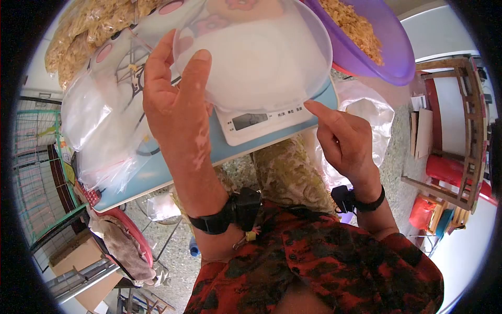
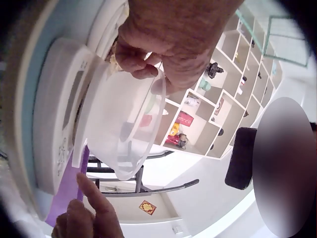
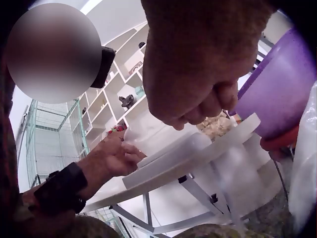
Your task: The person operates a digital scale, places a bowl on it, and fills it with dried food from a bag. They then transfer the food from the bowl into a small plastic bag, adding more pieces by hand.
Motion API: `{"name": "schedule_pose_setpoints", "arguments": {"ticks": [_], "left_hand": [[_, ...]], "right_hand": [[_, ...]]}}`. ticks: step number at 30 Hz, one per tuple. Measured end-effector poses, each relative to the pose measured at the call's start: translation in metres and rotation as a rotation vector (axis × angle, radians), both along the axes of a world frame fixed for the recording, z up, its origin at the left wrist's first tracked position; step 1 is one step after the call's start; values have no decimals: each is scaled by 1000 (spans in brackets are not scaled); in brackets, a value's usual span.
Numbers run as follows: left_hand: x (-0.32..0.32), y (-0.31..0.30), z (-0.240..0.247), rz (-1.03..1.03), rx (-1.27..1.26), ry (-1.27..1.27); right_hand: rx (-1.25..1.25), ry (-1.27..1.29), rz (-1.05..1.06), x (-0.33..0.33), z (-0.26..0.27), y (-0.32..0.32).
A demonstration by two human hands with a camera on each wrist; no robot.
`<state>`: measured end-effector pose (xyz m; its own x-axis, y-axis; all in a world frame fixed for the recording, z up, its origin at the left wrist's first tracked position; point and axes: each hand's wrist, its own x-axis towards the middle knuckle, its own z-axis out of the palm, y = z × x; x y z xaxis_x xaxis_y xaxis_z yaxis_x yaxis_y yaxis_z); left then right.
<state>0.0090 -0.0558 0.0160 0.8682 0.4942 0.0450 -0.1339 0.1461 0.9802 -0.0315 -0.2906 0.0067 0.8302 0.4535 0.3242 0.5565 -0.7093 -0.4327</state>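
Note:
A translucent plastic bowl (image 1: 261, 68) sits on a white kitchen scale (image 1: 246, 133), covering most of its top. My left hand (image 1: 175, 99) holds the bowl's left rim, the thumb on one side and the fingers on the other. At the scale's front right corner is my right hand (image 1: 345, 133), its index finger stretched out to the panel beside the bowl's lower edge and the other fingers curled in. The grey display (image 1: 249, 121) shows no readable digits in the head view. The left wrist view shows the clear bowl wall (image 2: 119, 119) under the left fingers.
The blue-topped table (image 1: 172, 170) carries the scale. A purple basin (image 1: 395, 63) of dry yellowish flakes (image 1: 355, 31) stands at the back right. Clear bags (image 1: 89, 125) lie left, below filled bags (image 1: 89, 31). Another plastic bag (image 1: 379, 112) hangs by the table's right edge.

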Motion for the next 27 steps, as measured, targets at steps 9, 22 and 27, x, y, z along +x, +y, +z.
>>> {"name": "schedule_pose_setpoints", "arguments": {"ticks": [9,22,27], "left_hand": [[-1,2,-1,-27,-26,-27],[0,3,-3,15,-80,-74],[0,3,-3,22,-106,-78]], "right_hand": [[-53,20,-10,2,-7,4],[-56,-10,-16,4,-5,11],[-89,-18,-23,2,-10,11]]}}
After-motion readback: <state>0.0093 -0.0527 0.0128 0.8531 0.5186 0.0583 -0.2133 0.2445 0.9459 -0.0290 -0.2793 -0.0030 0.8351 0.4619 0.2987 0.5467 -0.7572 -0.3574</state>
